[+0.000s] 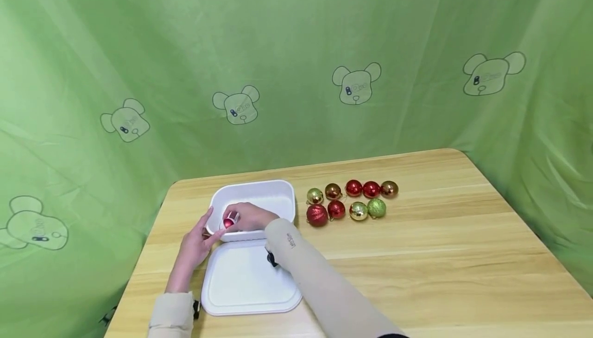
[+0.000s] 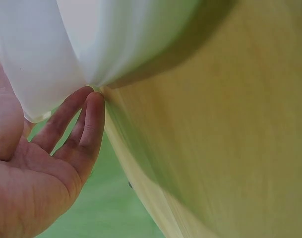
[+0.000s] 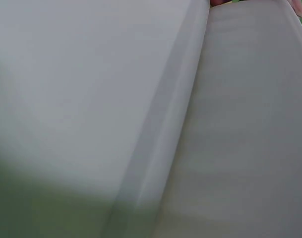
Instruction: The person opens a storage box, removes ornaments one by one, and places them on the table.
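My right hand [image 1: 247,216] reaches into a white plastic box [image 1: 280,198] and holds a red Christmas ball [image 1: 228,223] near its left front corner. The ball is partly hidden by the fingers. My left hand [image 1: 194,245] grips that same corner from outside, its thumb along the front wall and its fingers at the left side. In the left wrist view, the fingertips [image 2: 94,101] touch the underside of the box near the table. A flat white lid [image 1: 250,279] lies just in front of the box. The right wrist view shows mostly white plastic, with the held ball out of sight.
Right of the box, two rows of Christmas balls sit on the wooden table [image 1: 417,255]: red ones such as a glittery ball [image 1: 317,215], gold and brown ones, and a green ball [image 1: 377,208]. A green curtain [image 1: 296,137] hangs behind the table.
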### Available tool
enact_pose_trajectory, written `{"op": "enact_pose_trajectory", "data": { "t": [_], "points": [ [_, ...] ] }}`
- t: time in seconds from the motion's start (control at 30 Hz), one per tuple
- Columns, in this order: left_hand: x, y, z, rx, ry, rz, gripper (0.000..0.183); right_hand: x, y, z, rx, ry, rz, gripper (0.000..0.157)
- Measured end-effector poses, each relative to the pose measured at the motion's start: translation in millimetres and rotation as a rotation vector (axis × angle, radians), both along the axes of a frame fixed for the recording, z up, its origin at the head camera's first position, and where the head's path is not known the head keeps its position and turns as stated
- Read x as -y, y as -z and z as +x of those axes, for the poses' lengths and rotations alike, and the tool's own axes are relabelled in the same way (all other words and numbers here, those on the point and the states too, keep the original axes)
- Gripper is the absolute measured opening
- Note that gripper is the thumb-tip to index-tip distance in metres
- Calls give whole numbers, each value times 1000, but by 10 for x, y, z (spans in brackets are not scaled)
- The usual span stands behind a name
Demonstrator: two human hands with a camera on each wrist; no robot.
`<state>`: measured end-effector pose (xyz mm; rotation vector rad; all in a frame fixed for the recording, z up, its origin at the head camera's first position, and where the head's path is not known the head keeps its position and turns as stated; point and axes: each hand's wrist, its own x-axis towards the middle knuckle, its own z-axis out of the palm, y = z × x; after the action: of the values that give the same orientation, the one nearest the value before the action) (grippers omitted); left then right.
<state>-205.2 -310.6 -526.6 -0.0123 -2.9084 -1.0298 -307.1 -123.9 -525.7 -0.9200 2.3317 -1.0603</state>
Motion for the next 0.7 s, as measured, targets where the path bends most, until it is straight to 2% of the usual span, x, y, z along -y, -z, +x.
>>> {"op": "enact_pose_trajectory", "data": {
  "t": [0.2,0.43,0.7],
  "points": [
    [1,-7,-3,4,4,0,79,-111,-40,-11,37,20,-37,27],
    [18,-12,-13,29,2,7,80,-236,-138,5,91,38,-88,28],
    [6,-6,-24,25,4,1,80,-407,-169,-54,44,32,-113,31]
  ]
}}
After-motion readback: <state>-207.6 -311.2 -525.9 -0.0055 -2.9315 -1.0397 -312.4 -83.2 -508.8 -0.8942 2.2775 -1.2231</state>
